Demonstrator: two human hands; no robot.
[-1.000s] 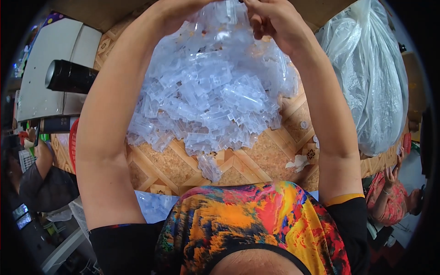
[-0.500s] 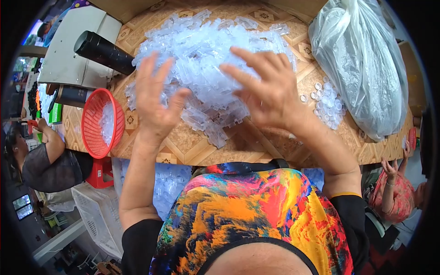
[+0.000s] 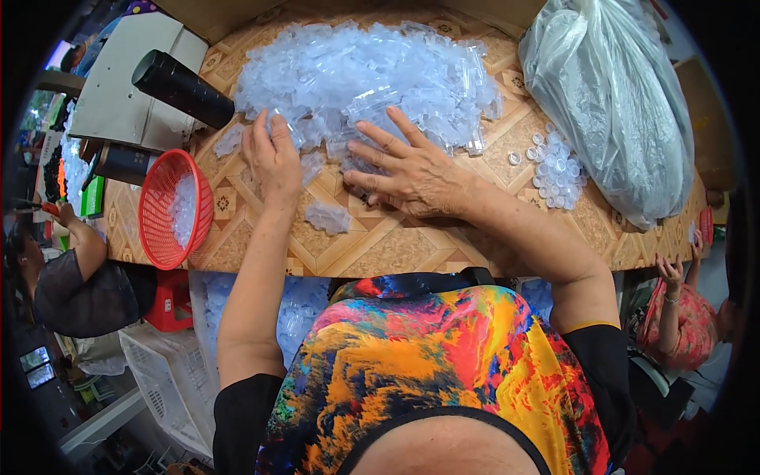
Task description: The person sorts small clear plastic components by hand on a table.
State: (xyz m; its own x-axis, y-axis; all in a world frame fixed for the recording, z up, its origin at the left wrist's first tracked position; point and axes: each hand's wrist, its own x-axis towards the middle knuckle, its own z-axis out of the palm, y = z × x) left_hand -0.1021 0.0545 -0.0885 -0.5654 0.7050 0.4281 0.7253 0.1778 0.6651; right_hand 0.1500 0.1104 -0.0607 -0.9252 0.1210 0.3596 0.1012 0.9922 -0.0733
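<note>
A heap of small clear plastic pieces [image 3: 348, 75] lies across the far middle of the table. At its near left edge is my left hand [image 3: 273, 162], held on edge with the fingers stretched out and touching pieces. My right hand [image 3: 408, 174] lies palm down at the near side of the heap, fingers spread over some pieces. Between my forearms, a few loose clear pieces [image 3: 328, 218] sit on the table, apart from the heap. Neither hand grips anything that I can see; what is under the right palm is hidden.
A red plastic basket [image 3: 202, 210] with clear pieces stands at the left, beside a black cylinder [image 3: 186, 89]. Small round clear caps [image 3: 558, 170] are gathered on the right, next to a large filled plastic bag [image 3: 609, 103]. Other people sit at both sides.
Both hands have come down from above the heap onto its near edge, the right one moving left. The heap's near part has been pushed back, baring more tabletop.
</note>
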